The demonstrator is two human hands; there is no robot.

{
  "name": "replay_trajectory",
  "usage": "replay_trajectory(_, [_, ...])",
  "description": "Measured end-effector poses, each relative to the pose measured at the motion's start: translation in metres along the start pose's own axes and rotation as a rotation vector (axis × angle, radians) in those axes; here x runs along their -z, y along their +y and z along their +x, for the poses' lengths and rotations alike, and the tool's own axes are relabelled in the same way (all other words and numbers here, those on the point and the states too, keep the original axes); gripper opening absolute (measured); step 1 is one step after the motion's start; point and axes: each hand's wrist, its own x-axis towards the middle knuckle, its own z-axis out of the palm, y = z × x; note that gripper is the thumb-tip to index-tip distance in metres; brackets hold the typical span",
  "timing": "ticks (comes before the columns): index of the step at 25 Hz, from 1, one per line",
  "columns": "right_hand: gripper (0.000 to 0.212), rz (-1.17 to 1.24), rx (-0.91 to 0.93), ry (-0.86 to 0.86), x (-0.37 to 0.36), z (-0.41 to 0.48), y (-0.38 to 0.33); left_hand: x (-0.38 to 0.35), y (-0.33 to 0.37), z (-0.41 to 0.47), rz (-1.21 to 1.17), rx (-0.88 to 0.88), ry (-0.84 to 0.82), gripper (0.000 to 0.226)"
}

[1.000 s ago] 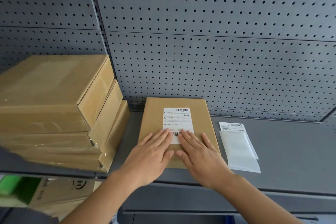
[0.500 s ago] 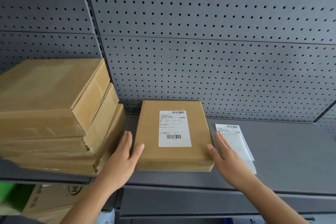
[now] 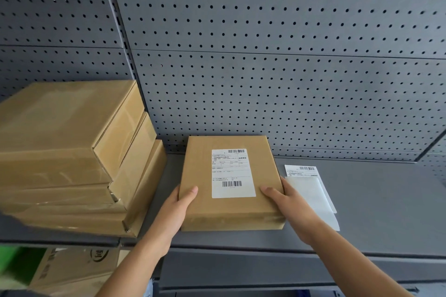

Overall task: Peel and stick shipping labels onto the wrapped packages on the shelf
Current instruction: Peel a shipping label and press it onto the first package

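A flat brown wrapped package lies on the grey shelf in the middle, with a white shipping label stuck flat on its top. My left hand grips the package's left edge, thumb on top. On the right edge sits my right hand, also with its thumb on top. To the right lie a loose printed label and a blank backing sheet partly covering it.
A stack of three brown wrapped boxes stands on the shelf at the left, close to the package. Grey pegboard forms the back wall. Below the shelf at the lower left are a cardboard carton and something green.
My hands left the label after pressing it flat, spread to the package's two sides, and now grip its left and right edges with thumbs on top.
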Motion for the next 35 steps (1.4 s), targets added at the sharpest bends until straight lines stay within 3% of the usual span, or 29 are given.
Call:
replay_trajectory(10, [0.033,-0.001,0.090,0.143,0.084,-0.032,-0.024,-0.076,0.044,-0.022,-0.024,-0.172,-0.047,0.032])
replay_trajectory(17, [0.031,-0.044,0.083,0.318,0.196,-0.059,-0.019,-0.188,0.059,-0.022,0.036,-0.212,-0.227,0.034])
replay_trajectory(23, [0.044,-0.079,0.049,0.397,0.294,-0.069,0.000,-0.284,0.063,-0.021,0.113,-0.210,-0.365,0.027])
replay_trajectory(32, [0.031,-0.058,0.006,0.390,0.376,-0.064,0.034,-0.369,0.047,-0.013,0.216,-0.192,-0.433,0.054])
replay_trajectory(35, [0.036,-0.070,-0.026,0.386,0.384,-0.058,0.049,-0.381,0.040,-0.009,0.250,-0.166,-0.423,0.056])
